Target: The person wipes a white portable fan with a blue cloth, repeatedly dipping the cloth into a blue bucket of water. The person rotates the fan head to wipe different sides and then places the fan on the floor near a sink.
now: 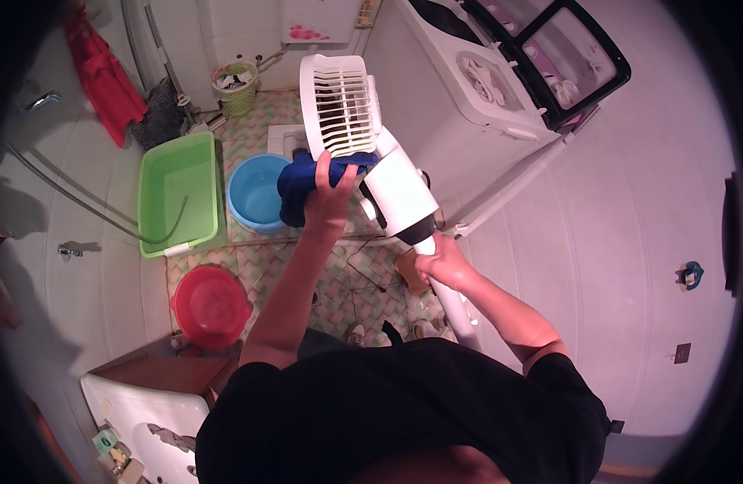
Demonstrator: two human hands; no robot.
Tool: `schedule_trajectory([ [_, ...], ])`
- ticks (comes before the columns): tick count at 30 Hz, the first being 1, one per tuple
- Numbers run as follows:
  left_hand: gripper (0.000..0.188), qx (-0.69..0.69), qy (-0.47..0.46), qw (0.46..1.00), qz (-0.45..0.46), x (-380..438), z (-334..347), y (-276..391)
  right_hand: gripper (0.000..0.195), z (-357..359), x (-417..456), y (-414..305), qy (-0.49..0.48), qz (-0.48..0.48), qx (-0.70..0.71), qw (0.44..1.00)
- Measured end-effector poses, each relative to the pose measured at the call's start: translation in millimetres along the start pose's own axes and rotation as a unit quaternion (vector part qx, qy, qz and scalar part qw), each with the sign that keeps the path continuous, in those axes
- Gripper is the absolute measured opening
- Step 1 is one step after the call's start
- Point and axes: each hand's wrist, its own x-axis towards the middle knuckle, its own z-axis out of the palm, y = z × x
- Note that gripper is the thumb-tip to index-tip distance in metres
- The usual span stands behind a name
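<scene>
A white electric fan, tilted across the view, has a slatted round head [342, 106] at the top and a white control housing [402, 192] below it. My right hand [447, 263] is wrapped around the pole [450, 302] just under the black collar [417, 230]. Against the lower rim of the fan head, my left hand [329, 202] grips a dark blue cloth [294, 190], two fingers reaching up at the grille. Part of the cloth hangs over the edge of a blue basin. The fan's base is hidden by my body.
On the tiled floor stand a blue basin [250, 196], a green tub [184, 193] with a hose in it, and a red basin [209, 308]. A twin-tub washing machine [468, 66] with its lid raised is at right. A white sink [160, 417] is lower left.
</scene>
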Motion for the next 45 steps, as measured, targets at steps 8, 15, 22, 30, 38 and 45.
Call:
schedule_trajectory([
  [8,0.046,-0.001,0.015,1.0,-0.014,-8.7,-13.5,-11.6,0.024,-2.9,0.9,-5.6,-0.041,0.029,0.056,0.997],
  [15,0.052,-0.018,-0.031,0.996,-0.087,-23.8,-35.6,-3.1,0.026,-4.2,-0.3,-4.0,-0.07,0.07,0.078,0.992],
  [22,0.028,-0.102,-0.061,0.983,-0.138,-65.3,-36.2,-4.3,0.018,2.1,-1.8,-7.0,-0.068,0.09,0.073,0.991],
  [30,0.037,0.043,-0.069,0.997,-0.011,-33.3,-24.7,-5.2,0.026,11.4,-2.7,-11.4,-0.084,0.1,0.055,0.99],
  [38,0.037,0.116,-0.135,0.981,-0.072,-29.4,-30.5,-0.5,0.024,12.4,1.2,-5.8,-0.064,0.078,0.046,0.994],
  [45,0.033,0.125,-0.096,0.984,-0.085,-37.4,-40.2,-16.6,0.009,16.7,0.7,-12.4,-0.034,0.081,0.058,0.994],
])
